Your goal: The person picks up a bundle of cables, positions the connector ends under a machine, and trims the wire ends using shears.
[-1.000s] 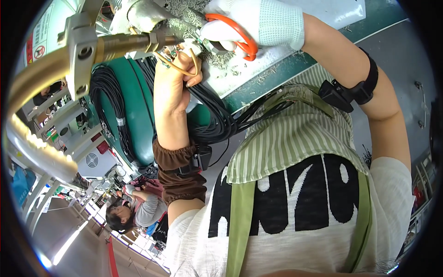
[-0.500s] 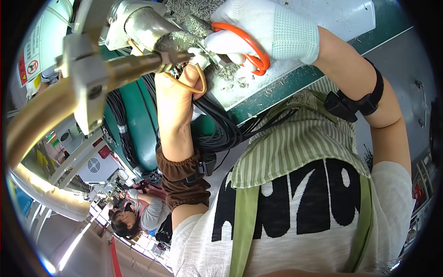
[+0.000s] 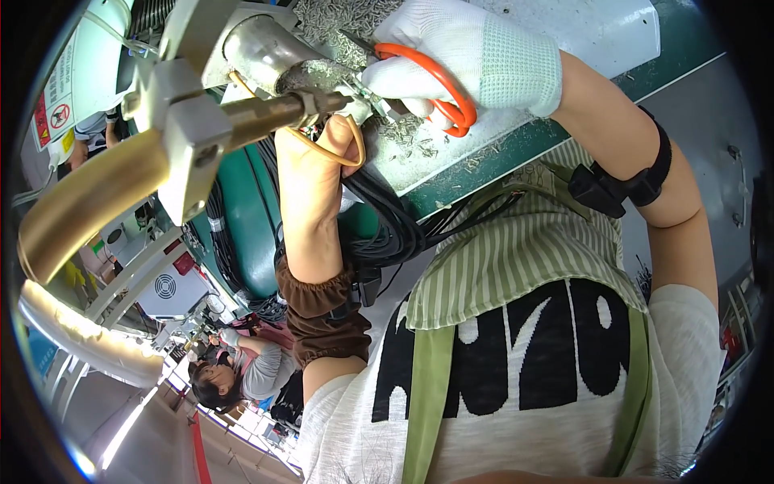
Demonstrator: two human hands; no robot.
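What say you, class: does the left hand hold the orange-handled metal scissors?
No, the right hand, in a white knitted glove, holds the scissors.

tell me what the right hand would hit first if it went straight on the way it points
Probably the small pale piece in the left hand, just ahead of the right hand; the tip of the brass-coloured tube looks next in line, though one view leaves depth unclear.
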